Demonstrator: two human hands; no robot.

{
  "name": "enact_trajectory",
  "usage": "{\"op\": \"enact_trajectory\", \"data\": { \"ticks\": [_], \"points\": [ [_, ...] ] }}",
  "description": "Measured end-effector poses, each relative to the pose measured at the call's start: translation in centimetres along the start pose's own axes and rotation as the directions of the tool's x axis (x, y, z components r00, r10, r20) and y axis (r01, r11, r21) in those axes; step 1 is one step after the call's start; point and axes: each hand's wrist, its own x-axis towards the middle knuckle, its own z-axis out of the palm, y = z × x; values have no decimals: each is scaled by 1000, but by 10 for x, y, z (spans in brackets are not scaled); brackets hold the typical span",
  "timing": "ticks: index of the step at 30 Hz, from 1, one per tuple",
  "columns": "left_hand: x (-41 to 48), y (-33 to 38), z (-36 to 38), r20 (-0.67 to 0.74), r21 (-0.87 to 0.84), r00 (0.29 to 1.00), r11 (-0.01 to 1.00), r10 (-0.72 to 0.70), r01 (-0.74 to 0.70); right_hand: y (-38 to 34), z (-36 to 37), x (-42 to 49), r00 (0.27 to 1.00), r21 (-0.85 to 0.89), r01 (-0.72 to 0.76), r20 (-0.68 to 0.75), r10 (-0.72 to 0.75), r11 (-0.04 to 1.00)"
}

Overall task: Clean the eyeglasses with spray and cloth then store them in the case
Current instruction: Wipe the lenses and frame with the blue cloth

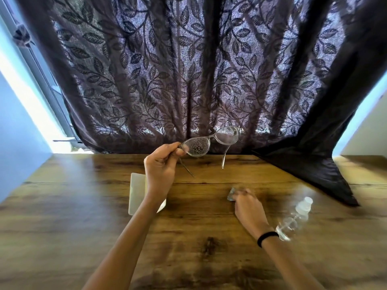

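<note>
Clear-framed eyeglasses (211,141) hang in the air above the far part of the wooden table (83,216), their lenses speckled with droplets and both temples unfolded. My left hand (161,166) pinches them at the left hinge. My right hand (248,206) rests low on the table, blurred, with its fingers on a small grey cloth (231,194). A clear spray bottle (297,216) with a white cap lies on its side just right of that hand. A white case (136,191) sits on the table, partly hidden under my left forearm.
A dark leaf-patterned curtain (188,70) hangs behind the table, and its lower right corner (314,174) drapes onto the tabletop. A bright window gap shows at the left.
</note>
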Motion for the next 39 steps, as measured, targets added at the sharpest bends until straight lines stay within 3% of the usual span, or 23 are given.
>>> {"op": "enact_trajectory", "data": {
  "ticks": [3, 7, 8, 10, 13, 15, 18, 21, 24, 28, 32, 35, 37, 39],
  "points": [
    [0, 1, -1, -1, -16, 1000, 1000, -18, 18, -4, 2, -5, 999, 118, 0, -40, 5, 993],
    [0, 2, 0, -8, -54, 999, 998, -39, 39, -13, -30, 4, 976, 482, -67, -149, 157, 873],
    [0, 2, 0, -14, -60, 999, 997, -51, 50, -15, -40, 8, 966, 608, -57, -166, 198, 792],
    [-1, 3, 0, -44, -69, 995, 994, -86, 83, -18, -57, 16, 966, 847, -50, -94, 242, 529],
    [-1, 7, 3, -97, -126, 984, 983, -148, 135, -23, -69, 25, 974, 976, -101, 58, 221, 191],
    [0, 9, 3, -123, -171, 975, 972, -183, 161, -25, -70, 28, 966, 988, -122, 95, 241, 99],
    [1, 12, 3, -143, -178, 966, 966, -216, 189, -23, -67, 33, 950, 989, -141, 120, 287, 53],
    [-1, 12, 2, -169, -187, 953, 958, -251, 220, -25, -69, 36, 949, 988, -135, 108, 295, 70],
    [-1, 7, -3, -176, -126, 938, 952, -299, 280, -26, -79, 37, 943, 983, -90, 32, 332, 161],
    [1, -8, -18, -91, 274, 965, 925, -247, 262, -22, -105, 38, 915, 895, -19, -164, 369, 445],
    [7, -10, -27, -137, 445, 964, 856, -227, 265, -32, -129, 41, 894, 615, 80, -392, 216, 784],
    [16, 6, -19, -76, 531, 995, 842, -66, 96, -47, -134, 40, 878, 415, 123, -470, 96, 901],
    [21, 19, -7, 71, 557, 997, 828, 41, -73, -54, -133, 38, 869, 336, 136, -493, 51, 932],
    [23, 25, 4, 225, 601, 974, 782, 34, -167, -59, -132, 36, 860, 279, 144, -509, 19, 950]
  ]
}}
